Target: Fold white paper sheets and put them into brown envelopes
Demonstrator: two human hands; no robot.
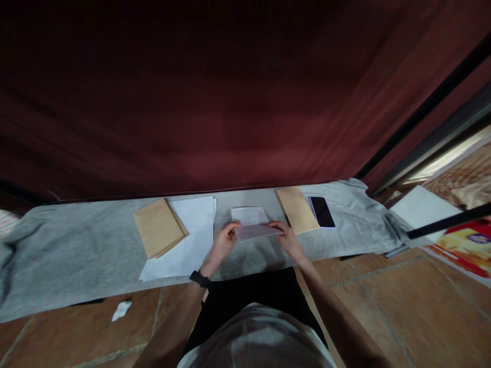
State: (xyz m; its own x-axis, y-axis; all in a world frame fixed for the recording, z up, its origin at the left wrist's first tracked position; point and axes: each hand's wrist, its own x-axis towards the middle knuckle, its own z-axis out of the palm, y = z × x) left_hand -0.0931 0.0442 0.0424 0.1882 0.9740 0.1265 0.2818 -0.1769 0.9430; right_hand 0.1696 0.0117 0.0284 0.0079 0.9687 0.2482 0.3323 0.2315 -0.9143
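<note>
A folded sheet of white paper (251,216) is in front of me, its near flap lifted toward me. My left hand (225,239) pinches the left end of the fold, and a dark band circles that wrist. At the other end, my right hand (287,237) has its fingers closed on the paper. Just beyond the right hand lies a single brown envelope (297,208). Left of my left hand, a stack of brown envelopes (158,227) rests partly over several flat white sheets (197,230).
A grey cloth (107,255) covers the long narrow surface. A dark-screened phone (322,212) lies toward the right. Behind rises a dark red curtain (238,128). A crumpled white scrap (121,310) is on the tiled floor (406,301), and dark metal bars (425,107) stand at right.
</note>
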